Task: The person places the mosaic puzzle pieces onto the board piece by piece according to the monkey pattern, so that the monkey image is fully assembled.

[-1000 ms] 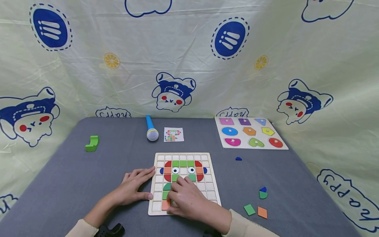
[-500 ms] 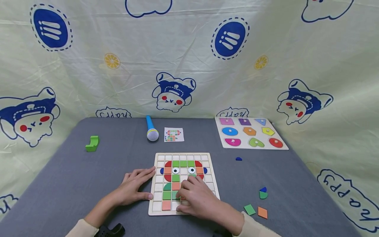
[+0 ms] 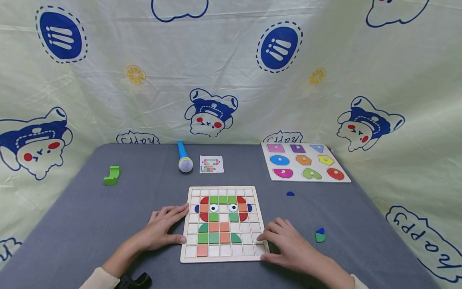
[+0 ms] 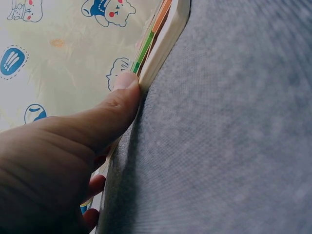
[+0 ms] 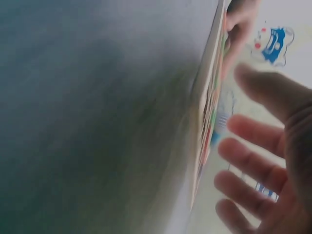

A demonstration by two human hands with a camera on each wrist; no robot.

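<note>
In the head view a wooden grid board (image 3: 249, 253) lies on the table, with coloured tiles forming a figure. Against its left edge rests my left hand (image 3: 162, 228), fingers extended; in the left wrist view the thumb (image 4: 124, 90) touches the board's side. My right hand (image 3: 285, 245) is at the board's right edge. The right wrist view shows its fingers (image 5: 251, 158) spread and holding nothing. Inside the grid, a green quarter-circle tile (image 3: 236, 238) sits beside an orange square tile (image 3: 225, 238). A salmon square tile (image 3: 202, 251) lies in the bottom row.
Right of the board lie a blue triangle tile (image 3: 320, 230), a green rounded tile (image 3: 320, 238) and a blue half-circle tile (image 3: 290, 194). Behind are a toy microphone (image 3: 185, 162), a pattern card (image 3: 211, 164), a shape puzzle (image 3: 306, 162) and a green block (image 3: 112, 176).
My right hand has moved right from the middle of the board to its right edge, uncovering the quarter-circle tile. The loose green and orange tiles are now hidden. My left hand stays put.
</note>
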